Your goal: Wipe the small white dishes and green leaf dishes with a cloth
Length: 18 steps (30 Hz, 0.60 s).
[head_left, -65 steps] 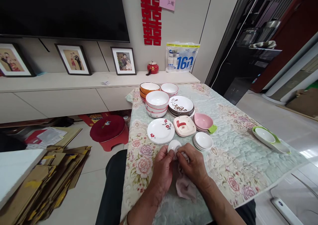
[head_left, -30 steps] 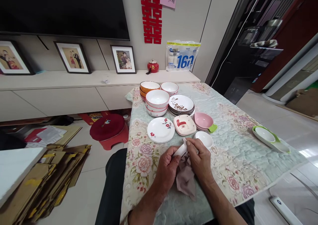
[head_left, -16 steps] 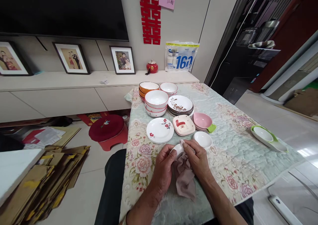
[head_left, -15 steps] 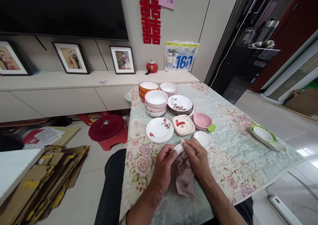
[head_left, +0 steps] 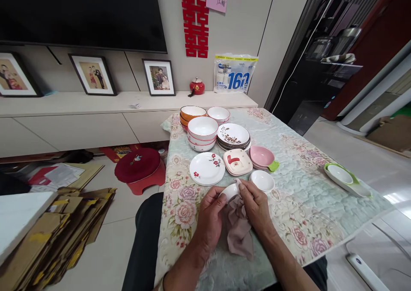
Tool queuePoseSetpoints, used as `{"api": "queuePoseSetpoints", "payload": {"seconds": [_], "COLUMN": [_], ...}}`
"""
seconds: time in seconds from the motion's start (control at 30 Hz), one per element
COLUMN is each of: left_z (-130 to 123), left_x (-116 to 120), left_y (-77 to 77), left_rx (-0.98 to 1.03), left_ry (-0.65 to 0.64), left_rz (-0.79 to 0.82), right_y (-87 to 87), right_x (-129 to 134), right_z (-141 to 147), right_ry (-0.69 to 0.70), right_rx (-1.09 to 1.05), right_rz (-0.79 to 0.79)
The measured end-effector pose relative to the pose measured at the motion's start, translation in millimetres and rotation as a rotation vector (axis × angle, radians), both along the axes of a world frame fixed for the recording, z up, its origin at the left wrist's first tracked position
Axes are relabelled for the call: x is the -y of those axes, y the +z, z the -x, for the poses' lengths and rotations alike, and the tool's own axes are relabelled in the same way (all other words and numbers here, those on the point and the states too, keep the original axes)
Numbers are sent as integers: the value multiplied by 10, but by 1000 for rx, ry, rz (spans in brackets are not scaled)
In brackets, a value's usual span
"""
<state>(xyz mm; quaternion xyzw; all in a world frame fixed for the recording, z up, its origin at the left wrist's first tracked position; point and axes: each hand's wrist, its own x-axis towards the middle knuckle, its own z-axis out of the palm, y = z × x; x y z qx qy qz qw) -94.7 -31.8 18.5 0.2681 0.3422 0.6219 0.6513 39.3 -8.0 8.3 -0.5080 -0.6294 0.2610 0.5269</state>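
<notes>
Between my two hands, above the table's near edge, is a small white bowl [head_left: 230,191], tilted on its side. My left hand [head_left: 212,209] is closed on its left rim, thumb on top. A greyish-pink cloth [head_left: 239,233] hangs below the bowl, bunched in the fingers of my right hand [head_left: 255,203], which presses it against the bowl's right rim. Just beyond my hands lie a stack of white plates with red flowers [head_left: 207,167], square cream dishes [head_left: 237,161] and another small white bowl [head_left: 262,180].
Farther back stand white bowls [head_left: 202,132], orange bowls [head_left: 192,112], brown-patterned plates [head_left: 233,135] and pink bowls with a green handle [head_left: 261,156]. A green-rimmed dish [head_left: 346,179] lies at the right. A red stool [head_left: 139,171] and flattened cardboard [head_left: 58,235] are on the left floor.
The white bowl has turned slightly between my hands, so more of its outer side shows. Both hands keep nearly the same place, and the cloth still hangs below. The view has shifted a little.
</notes>
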Motion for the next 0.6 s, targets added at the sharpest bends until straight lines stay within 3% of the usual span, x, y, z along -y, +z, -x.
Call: {"api": "queuePoseSetpoints", "payload": {"seconds": [0.2,0.4,0.6], "left_z": [-15,13,25], "left_x": [24,25,14], "left_y": [2,-155,-165], "left_rx": [-6,-239,-292], "left_ry": [-26,-37,-72], "left_rz": [45,-48,-43], "right_y": [25,24,72], "right_x": [-2,11,89], "right_z": [-31,-25,40], "right_ry": [72,29,91], "right_rx": [-62,30,143], "right_rz": [179,-62,-212]}}
